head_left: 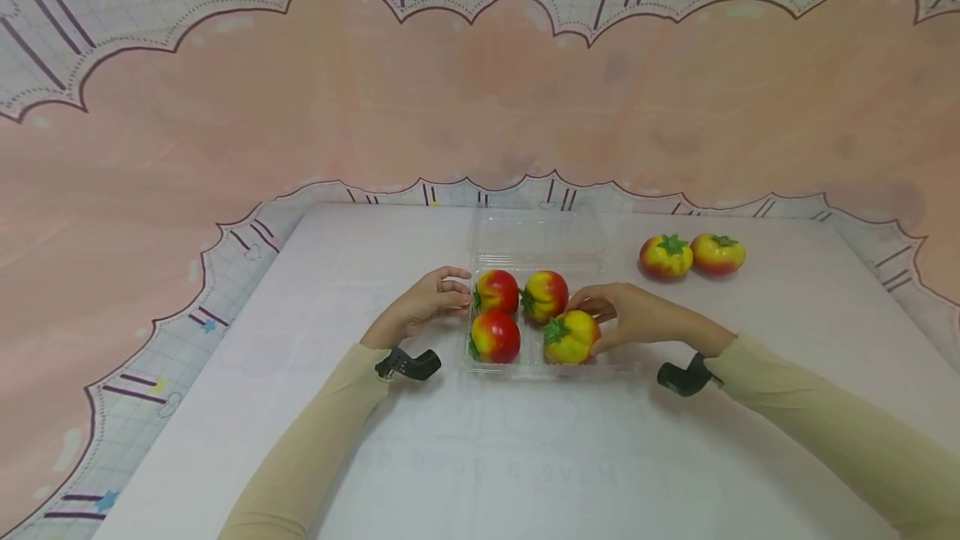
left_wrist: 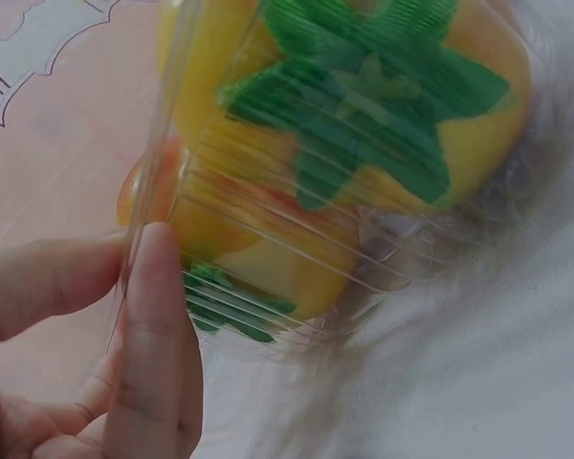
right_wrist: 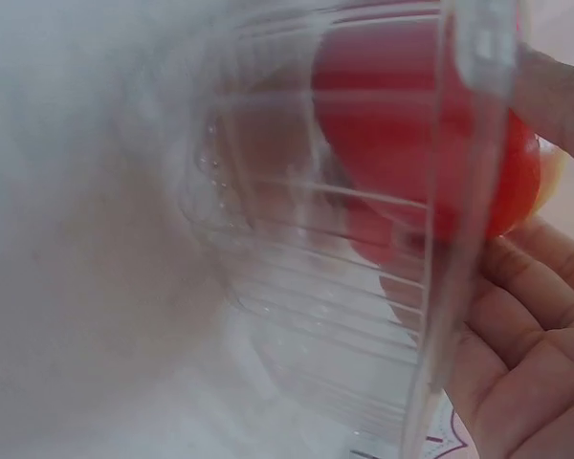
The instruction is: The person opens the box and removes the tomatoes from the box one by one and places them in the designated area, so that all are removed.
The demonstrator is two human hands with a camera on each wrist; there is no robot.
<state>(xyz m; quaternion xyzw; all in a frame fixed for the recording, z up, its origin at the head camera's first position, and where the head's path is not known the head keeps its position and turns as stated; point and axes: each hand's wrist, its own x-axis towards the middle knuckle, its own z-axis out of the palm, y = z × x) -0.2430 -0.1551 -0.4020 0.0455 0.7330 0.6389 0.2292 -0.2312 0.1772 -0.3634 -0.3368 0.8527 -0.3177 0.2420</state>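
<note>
A clear plastic clamshell box (head_left: 534, 357) lies on the table with its lid (head_left: 536, 236) folded back. Several red-and-yellow tomatoes with green leafy tops sit in it, including a back-left tomato (head_left: 497, 292), a front-left tomato (head_left: 495, 337) and a back-right tomato (head_left: 547, 296). My right hand (head_left: 633, 315) grips a yellower tomato (head_left: 573, 337) at the box's front right, thumb on the near side and fingers behind. In the right wrist view, that tomato (right_wrist: 515, 182) shows red past the box rim. At the left side, my left hand (left_wrist: 143, 335) pinches the thin box wall (left_wrist: 151, 182) between thumb and fingers.
Two more tomatoes, one with a wide leafy top (head_left: 666, 257) and a yellower one (head_left: 718, 254), sit side by side at the back right of the white table (head_left: 480, 457). A pink patterned cloth (head_left: 480, 98) hangs behind the table.
</note>
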